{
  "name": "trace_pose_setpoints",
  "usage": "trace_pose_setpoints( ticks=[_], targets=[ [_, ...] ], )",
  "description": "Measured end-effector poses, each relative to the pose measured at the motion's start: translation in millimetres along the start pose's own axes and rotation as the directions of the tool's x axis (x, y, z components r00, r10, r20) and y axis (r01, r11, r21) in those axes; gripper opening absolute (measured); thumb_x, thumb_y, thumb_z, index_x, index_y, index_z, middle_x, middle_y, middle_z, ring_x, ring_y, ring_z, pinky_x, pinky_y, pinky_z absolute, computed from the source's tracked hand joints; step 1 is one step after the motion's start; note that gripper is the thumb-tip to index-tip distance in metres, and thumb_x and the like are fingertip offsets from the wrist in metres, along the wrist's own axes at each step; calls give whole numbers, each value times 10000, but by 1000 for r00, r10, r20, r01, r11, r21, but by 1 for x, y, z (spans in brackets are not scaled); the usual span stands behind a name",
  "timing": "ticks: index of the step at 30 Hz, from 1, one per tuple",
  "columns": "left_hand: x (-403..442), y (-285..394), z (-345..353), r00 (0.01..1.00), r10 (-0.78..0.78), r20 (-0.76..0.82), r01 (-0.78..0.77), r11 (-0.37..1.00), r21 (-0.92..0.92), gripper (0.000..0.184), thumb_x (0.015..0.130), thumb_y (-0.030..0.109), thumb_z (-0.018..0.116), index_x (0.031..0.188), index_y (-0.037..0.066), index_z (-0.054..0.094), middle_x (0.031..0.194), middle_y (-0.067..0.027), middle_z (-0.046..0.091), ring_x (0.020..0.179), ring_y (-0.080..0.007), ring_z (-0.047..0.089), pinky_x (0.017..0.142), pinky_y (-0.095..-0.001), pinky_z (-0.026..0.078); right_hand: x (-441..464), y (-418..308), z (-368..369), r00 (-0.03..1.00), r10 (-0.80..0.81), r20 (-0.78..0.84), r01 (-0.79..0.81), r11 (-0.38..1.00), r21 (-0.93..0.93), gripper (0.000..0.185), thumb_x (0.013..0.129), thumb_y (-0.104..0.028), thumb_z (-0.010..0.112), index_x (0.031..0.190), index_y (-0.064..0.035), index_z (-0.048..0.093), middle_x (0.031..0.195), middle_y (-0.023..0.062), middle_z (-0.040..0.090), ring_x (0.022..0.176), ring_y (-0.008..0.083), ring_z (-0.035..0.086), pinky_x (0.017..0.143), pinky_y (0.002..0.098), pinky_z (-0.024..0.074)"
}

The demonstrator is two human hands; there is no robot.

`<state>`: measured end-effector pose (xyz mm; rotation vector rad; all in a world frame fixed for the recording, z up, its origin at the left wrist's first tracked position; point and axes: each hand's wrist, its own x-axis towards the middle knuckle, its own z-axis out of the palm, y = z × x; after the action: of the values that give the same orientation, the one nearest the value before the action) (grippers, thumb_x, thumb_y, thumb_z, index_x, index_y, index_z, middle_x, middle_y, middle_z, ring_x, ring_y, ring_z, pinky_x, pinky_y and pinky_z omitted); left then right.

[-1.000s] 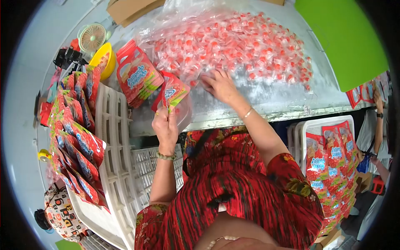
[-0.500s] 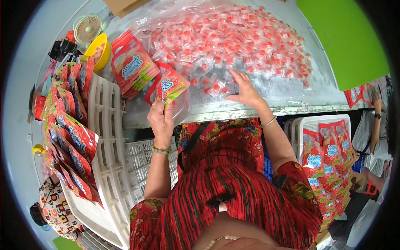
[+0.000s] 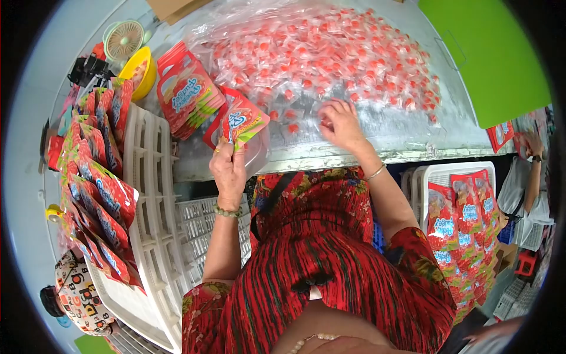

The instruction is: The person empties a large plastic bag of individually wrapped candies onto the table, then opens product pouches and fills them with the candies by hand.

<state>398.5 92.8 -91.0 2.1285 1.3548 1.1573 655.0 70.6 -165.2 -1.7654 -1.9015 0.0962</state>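
Note:
My left hand (image 3: 227,168) pinches a red and green printed pouch (image 3: 246,121) by its lower edge, above a clear plastic tub (image 3: 257,154) at the table's front edge. My right hand (image 3: 343,125) is over the metal table with its fingers curled; what they hold, if anything, is hidden. Several small clear-wrapped red pieces (image 3: 290,117) lie between my hands. Behind them spreads a wide pile of the same wrapped pieces (image 3: 330,56). A stack of flat pouches (image 3: 187,97) lies left of the held one.
White crates (image 3: 154,218) hold filled pouches (image 3: 106,194) on the left. A yellow bowl (image 3: 141,74) and a fan (image 3: 124,40) stand behind. A tray of pouches (image 3: 466,230) and a green board (image 3: 489,59) are right. Other people are at both sides.
My right hand moved right from the pile's edge, opened, then curled its fingers over the loose wrapped pieces. Fewer loose pieces show beside it. My left hand keeps its hold on the pouch.

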Motion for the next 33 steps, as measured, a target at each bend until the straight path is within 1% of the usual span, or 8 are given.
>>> trace_pose_setpoints(
  ticks=[6, 17, 22, 23, 25, 27, 30, 33],
  targets=[
    [3, 4, 4, 1000, 21, -17, -22, 998, -58, 220, 744, 107, 525, 608, -23, 410, 591, -153, 419, 539, -285, 423, 494, -320, 350, -11, 16, -32, 992, 76, -105, -24, 903, 428, 501, 586, -245, 645, 1020, -77, 458, 1062, 111, 425, 1031, 277, 369, 881, 373, 299],
    [7, 9, 10, 998, 61, -15, -62, 997, -51, 203, 739, 103, 522, 615, -23, 422, 613, -166, 443, 552, -297, 435, 502, -325, 357, 3, -3, -2, 998, -65, -26, 60, 983, -176, 366, 611, -318, 618, 923, -144, 539, 924, 80, 476, 920, 250, 420, 802, 406, 351],
    [15, 4, 22, 999, 50, -3, -50, 999, 6, 192, 734, 123, 531, 608, -15, 484, 521, -114, 430, 488, -198, 417, 484, -290, 349, 10, 22, 16, 937, -26, -348, -32, 987, -159, 147, 630, -122, 580, 773, -98, 554, 682, 37, 488, 606, 187, 508, 503, 292, 448],
    [18, 3, 29, 990, 131, -46, -130, 991, 19, 223, 730, 128, 540, 575, -7, 453, 493, -119, 394, 463, -196, 396, 465, -300, 337, 15, 17, 15, 881, 248, -404, -126, 944, 306, 118, 657, -106, 559, 774, -90, 553, 702, 14, 510, 594, 146, 501, 476, 262, 429],
    [19, 9, 40, 987, 153, -40, -150, 987, 59, 258, 733, 134, 543, 558, -7, 417, 485, -117, 379, 453, -188, 392, 456, -309, 331, 25, -7, 3, 699, 711, -79, -154, 258, 954, 89, 700, -72, 532, 787, -77, 551, 743, -23, 548, 569, 40, 474, 415, 178, 370],
    [18, 17, 48, 997, 75, 14, -76, 997, 19, 173, 701, 111, 522, 582, 9, 447, 566, -168, 470, 553, -332, 476, 495, -397, 362, 29, -55, -21, 789, 614, 32, 63, -132, 989, 113, 691, -56, 547, 799, -90, 552, 721, -25, 551, 546, 25, 460, 390, 153, 335],
    [19, 22, 54, 989, 147, -25, -146, 988, 44, 182, 726, 106, 507, 589, 1, 451, 566, -169, 477, 526, -336, 474, 478, -401, 361, 22, -96, 6, 940, 327, -93, -63, 437, 897, 162, 679, -21, 549, 839, -44, 558, 720, 0, 551, 578, 41, 481, 481, 171, 398],
    [11, 23, 54, 987, 145, 69, -154, 977, 150, 220, 761, 133, 482, 582, 7, 458, 565, -174, 475, 527, -335, 478, 476, -398, 364, 27, -101, 12, 923, 359, 140, -290, 407, 866, 112, 667, -81, 549, 757, -18, 568, 651, 14, 559, 567, 112, 521, 560, 234, 439]
  ],
)
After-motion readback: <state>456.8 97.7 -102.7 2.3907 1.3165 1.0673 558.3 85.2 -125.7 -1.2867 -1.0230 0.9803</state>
